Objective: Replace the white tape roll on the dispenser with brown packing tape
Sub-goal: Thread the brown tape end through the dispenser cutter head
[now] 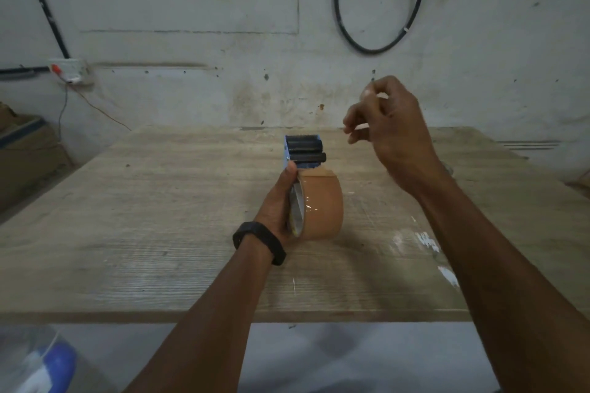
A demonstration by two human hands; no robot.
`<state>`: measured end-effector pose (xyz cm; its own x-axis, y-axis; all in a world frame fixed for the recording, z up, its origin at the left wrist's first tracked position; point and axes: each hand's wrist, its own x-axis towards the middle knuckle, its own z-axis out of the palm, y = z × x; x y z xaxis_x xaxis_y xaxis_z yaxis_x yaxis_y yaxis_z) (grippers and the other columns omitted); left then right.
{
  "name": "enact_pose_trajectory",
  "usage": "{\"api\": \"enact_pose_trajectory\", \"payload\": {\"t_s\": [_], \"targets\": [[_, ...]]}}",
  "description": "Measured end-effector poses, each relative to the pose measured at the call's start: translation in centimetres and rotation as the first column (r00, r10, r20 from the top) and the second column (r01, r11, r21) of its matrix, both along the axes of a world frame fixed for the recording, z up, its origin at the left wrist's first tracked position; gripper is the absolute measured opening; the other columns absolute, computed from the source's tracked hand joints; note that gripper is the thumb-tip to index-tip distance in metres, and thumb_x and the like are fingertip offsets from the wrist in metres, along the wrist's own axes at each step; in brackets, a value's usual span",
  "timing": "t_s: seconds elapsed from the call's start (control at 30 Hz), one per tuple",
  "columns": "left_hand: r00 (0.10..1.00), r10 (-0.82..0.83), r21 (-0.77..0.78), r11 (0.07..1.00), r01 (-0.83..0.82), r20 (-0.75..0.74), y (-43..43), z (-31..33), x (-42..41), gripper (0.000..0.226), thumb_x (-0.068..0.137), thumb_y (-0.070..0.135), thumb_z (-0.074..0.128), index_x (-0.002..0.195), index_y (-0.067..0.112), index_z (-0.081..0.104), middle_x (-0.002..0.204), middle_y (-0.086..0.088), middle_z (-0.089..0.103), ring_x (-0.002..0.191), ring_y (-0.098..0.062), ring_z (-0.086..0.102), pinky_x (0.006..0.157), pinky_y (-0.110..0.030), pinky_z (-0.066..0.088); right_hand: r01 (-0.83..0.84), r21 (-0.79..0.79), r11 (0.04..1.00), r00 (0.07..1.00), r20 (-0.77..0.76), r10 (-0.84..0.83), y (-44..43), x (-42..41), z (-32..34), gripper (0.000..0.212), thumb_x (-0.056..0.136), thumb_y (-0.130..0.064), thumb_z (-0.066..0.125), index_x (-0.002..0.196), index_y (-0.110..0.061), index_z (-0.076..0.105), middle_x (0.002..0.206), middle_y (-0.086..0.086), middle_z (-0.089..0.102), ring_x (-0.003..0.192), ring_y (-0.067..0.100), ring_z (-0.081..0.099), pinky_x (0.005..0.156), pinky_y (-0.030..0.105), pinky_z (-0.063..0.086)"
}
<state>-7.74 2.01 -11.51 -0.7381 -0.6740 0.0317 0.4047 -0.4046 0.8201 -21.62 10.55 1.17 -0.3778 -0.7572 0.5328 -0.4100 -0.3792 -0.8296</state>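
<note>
A blue tape dispenser (301,150) with black rollers is held above the middle of the wooden table (159,217). A roll of brown packing tape (322,207) sits on the dispenser, its loose end lying toward the rollers. My left hand (281,201), with a black band on the wrist, grips the dispenser from the left side. My right hand (389,131) hovers in the air to the right of and above the dispenser, fingers loosely curled with nothing in them. No white roll is in view.
A grey wall with a hanging black cable loop (376,9) stands behind the table. A socket with wires (68,70) is on the left wall, with a cardboard box (25,143) below it. White marks (427,242) spot the table's right side.
</note>
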Motion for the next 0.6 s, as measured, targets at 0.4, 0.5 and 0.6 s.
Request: {"api": "enact_pose_trajectory", "payload": {"t_s": [0.4, 0.5, 0.6], "targets": [[0.995, 0.065, 0.018, 0.998, -0.064, -0.081, 0.4, 0.6, 0.2, 0.052, 0.072, 0.063, 0.061, 0.091, 0.019, 0.080, 0.084, -0.003, 0.076, 0.070, -0.018, 0.074, 0.059, -0.031, 0.060, -0.003, 0.156, 0.988, 0.997, 0.082, -0.010, 1.0, -1.1, -3.2, 0.003, 0.084, -0.006, 0.074, 0.086, -0.004, 0.073, 0.073, 0.013, 0.074, 0.062, 0.022, 0.070, 0.060, 0.030, 0.057], [0.992, 0.051, 0.005, 0.999, -0.051, -0.114, 0.4, 0.6, 0.2, 0.064, 0.058, 0.065, 0.080, 0.100, 0.017, 0.075, 0.089, -0.006, 0.074, 0.073, -0.020, 0.073, 0.062, -0.033, 0.060, -0.070, 0.132, 0.989, 0.994, 0.091, 0.058, 1.4, -1.1, -3.9, 0.020, 0.087, 0.011, 0.064, 0.087, -0.006, 0.073, 0.080, 0.015, 0.074, 0.072, 0.027, 0.072, 0.068, 0.032, 0.060], [0.993, 0.043, 0.000, 0.999, -0.044, -0.107, -0.1, 0.4, 0.2, 0.074, 0.047, 0.069, 0.086, 0.100, 0.018, 0.075, 0.091, -0.006, 0.072, 0.072, -0.021, 0.071, 0.063, -0.033, 0.059, 0.037, 0.095, 0.995, 0.999, -0.009, -0.037, 1.4, -1.3, -4.7, 0.044, 0.073, 0.025, 0.044, 0.067, -0.011, 0.070, 0.069, 0.006, 0.070, 0.065, 0.023, 0.065, 0.061, 0.032, 0.055]]}}
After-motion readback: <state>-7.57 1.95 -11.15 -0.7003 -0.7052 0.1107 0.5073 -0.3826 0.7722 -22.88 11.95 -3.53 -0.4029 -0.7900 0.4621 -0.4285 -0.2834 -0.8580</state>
